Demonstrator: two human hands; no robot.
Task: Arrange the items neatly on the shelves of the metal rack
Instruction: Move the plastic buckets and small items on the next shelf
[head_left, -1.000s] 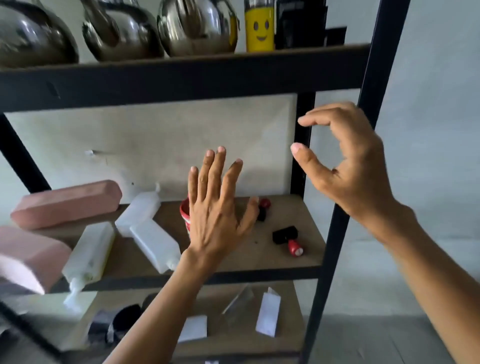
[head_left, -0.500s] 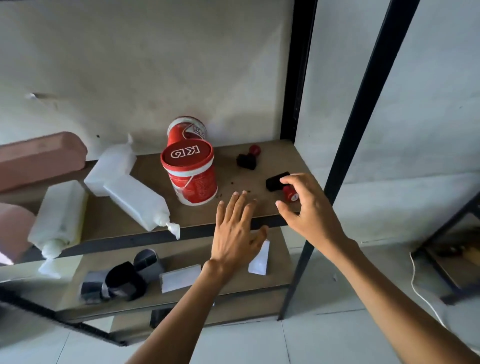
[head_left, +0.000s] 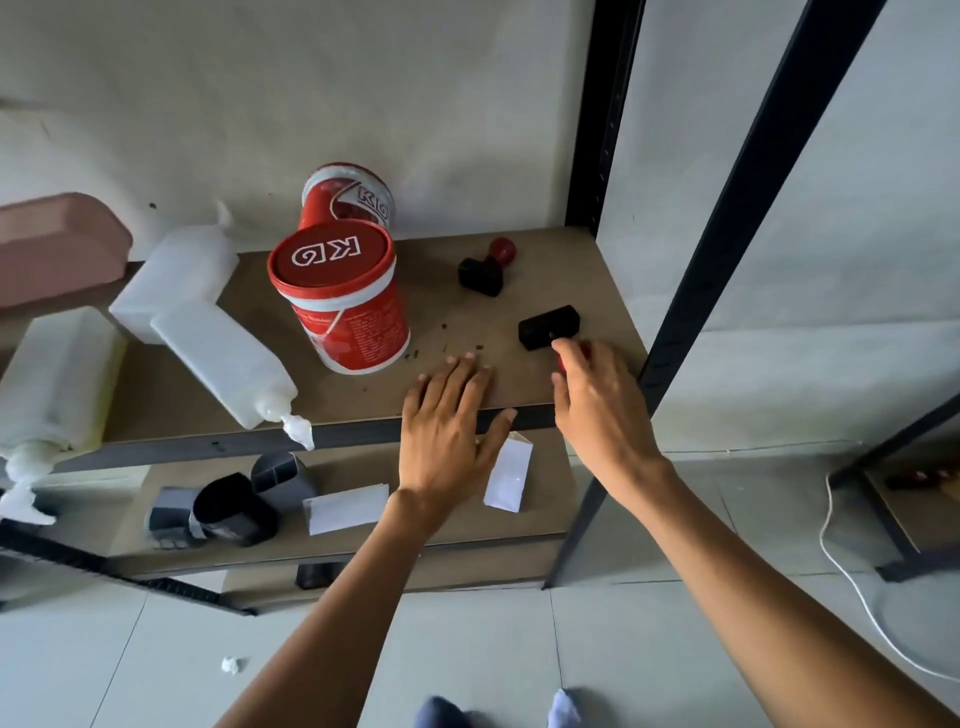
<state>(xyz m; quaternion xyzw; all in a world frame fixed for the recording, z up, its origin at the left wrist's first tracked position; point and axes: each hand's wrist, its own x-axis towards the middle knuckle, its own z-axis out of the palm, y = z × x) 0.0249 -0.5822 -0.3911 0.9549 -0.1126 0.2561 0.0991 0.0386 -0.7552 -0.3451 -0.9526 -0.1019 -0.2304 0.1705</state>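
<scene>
Head-worn, downward, seemingly near rack (head_left: 737, 208)

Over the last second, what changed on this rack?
Both hands came down from upper-shelf height to the brown middle shelf board. The right hand reached the nearer black stamp with a red knob and now grips its knob. The left hand settled flat at the board's front edge. The red lidded tubs, white plastic bottles and farther black stamp stayed put.

red knob (head_left: 562, 362): mostly under right hand (head_left: 602, 415) | pink block (head_left: 57, 249): cut by left edge
</scene>
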